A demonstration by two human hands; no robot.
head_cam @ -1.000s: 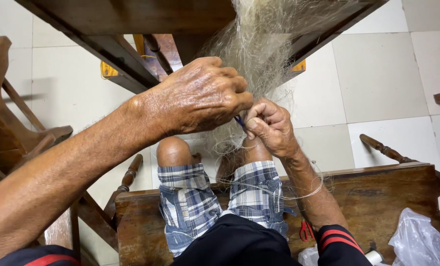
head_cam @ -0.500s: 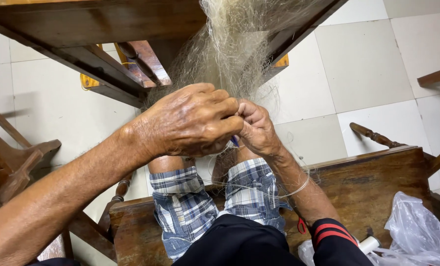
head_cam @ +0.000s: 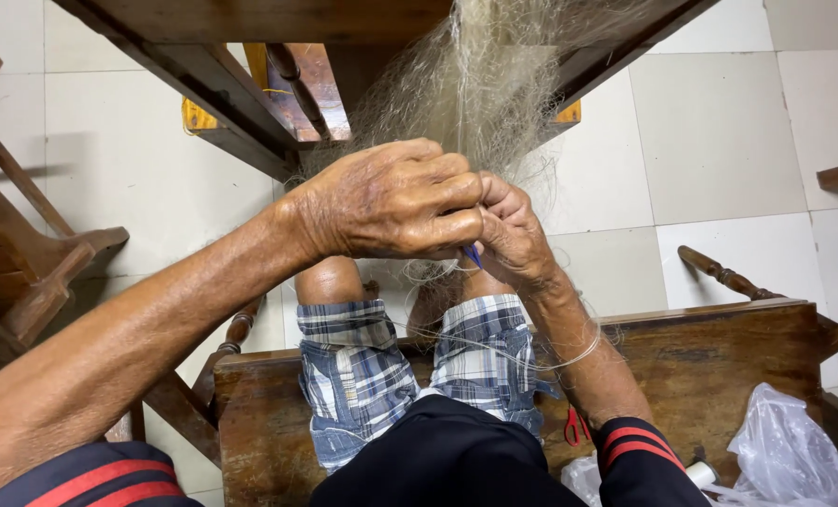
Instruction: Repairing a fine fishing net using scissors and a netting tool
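A pale, fine fishing net (head_cam: pixel 480 89) hangs down from the top of the view in a loose bunch. My left hand (head_cam: pixel 396 202) is closed around the net's lower end, knuckles up. My right hand (head_cam: pixel 513 235) presses against it from the right, pinching the net and a small blue tool (head_cam: pixel 473 255) that shows between the two hands. A thin clear line (head_cam: pixel 569 357) loops around my right forearm. Below are my knees in plaid shorts (head_cam: pixel 419 366).
I sit on a wooden bench (head_cam: pixel 719 366). Red-handled scissors (head_cam: pixel 576 427) and a clear plastic bag (head_cam: pixel 794 451) lie on it at the right. Dark wooden furniture (head_cam: pixel 250 56) crosses the top; a wooden chair (head_cam: pixel 15 253) stands left. The floor is pale tile (head_cam: pixel 719 131).
Both hands have drawn closer together and risen slightly in the view. My left hand now covers more of my right hand's fingers, and the blue tool is mostly hidden.
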